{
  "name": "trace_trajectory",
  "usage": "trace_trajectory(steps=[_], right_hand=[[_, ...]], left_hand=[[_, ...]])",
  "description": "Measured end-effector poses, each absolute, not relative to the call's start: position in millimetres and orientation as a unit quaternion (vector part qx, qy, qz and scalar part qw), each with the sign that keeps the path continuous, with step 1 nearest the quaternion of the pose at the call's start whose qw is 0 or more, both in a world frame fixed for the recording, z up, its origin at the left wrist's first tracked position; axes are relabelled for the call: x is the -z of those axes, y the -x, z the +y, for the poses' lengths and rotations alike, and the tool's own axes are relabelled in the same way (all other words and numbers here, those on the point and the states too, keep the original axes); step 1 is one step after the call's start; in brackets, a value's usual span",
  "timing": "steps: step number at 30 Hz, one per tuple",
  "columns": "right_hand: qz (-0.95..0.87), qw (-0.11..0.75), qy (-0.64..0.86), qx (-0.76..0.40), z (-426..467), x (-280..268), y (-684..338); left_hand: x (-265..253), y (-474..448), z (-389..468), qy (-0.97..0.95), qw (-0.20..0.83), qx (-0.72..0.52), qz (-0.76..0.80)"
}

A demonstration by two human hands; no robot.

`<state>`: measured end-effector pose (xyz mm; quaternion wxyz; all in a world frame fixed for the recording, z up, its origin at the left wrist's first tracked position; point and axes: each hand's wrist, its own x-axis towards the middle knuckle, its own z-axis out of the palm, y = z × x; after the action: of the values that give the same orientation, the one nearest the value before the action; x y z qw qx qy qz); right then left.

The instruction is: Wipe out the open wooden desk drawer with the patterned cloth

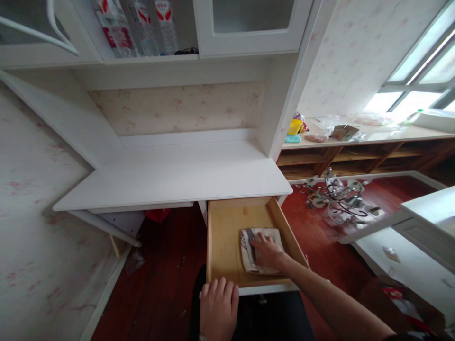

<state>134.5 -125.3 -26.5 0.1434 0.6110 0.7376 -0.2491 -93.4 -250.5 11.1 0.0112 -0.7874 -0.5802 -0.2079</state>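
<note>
Nearby, bottles (142, 26) overhead, metal clutter (337, 196) beside open drawer (223, 237).

White laminate worktop (170, 175); pale wooden drawer (223, 237). Folded cream cloth (249, 251) bears grey print. Dark red wooden floor (159, 279); pink-flowered cream wallpaper (177, 109).

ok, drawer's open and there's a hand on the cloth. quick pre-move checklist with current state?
1. Drawer pulled out far enough to reach in: ok.
2. Right hand flat on the folded cloth: ok.
3. Cloth actually gripped: cannot tell, fingers lie on top.
4. Left hand on the drawer's front edge, steadying it: ok.
5. Rest of drawer floor bare around the cloth: ok.
6. Desk top above clear of the open drawer: ok.
</note>
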Motion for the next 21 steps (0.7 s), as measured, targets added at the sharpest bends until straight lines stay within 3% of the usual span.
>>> trace_trajectory(steps=[9, 21], right_hand=[[0.762, 0.199, -0.563, 0.249, -134.5, 18.2, -108.8], [0.825, 0.108, -0.514, 0.207, -116.7, 44.1, -17.8]], left_hand=[[-0.8, 93.8, -247.3, 0.786, 0.015, 0.232, -0.573], [25.3, 99.3, -240.7, 0.786, 0.09, 0.251, -0.558]])
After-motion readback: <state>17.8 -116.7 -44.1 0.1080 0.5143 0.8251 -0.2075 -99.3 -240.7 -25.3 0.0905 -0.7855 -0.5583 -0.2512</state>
